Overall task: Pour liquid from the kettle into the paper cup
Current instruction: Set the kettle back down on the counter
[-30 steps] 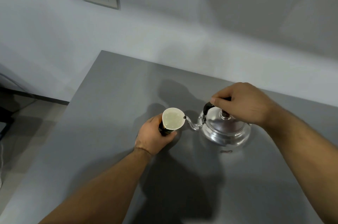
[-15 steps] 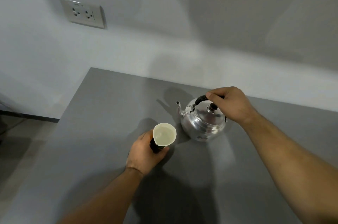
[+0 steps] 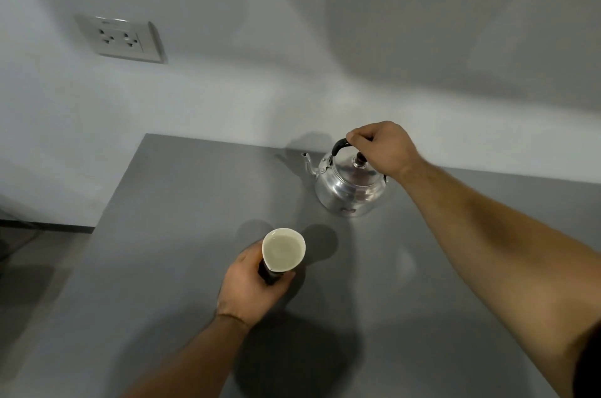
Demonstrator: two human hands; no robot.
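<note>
Two hands are at work over one grey table (image 3: 182, 202), with one paper cup (image 3: 283, 249), one kettle (image 3: 349, 188) and, up on the wall, one double socket plate (image 3: 122, 40). The left hand (image 3: 252, 287) grips the cup low on its dark sleeve, its fingers (image 3: 286, 277) wrapped round and clamped on it; the cup stands near the table's middle, its white mouth open to view and pale liquid showing inside, fairly high. The right hand (image 3: 382, 147) is closed over the black handle at the top of the metal kettle, thumb and fingers pinched together on it. That kettle sits upright toward the back of the table, close to the wall, spout pointing left, lid with its dark knob on top. Cup and kettle are well apart

A second ago the spout hung right over the cup's rim, the kettle tipped and the two nearly touching. Half a second ago the kettle was already level and just beside the cup. Now it rests farther back and to the right, while the cup has stayed in the left hand's grip throughout
</note>
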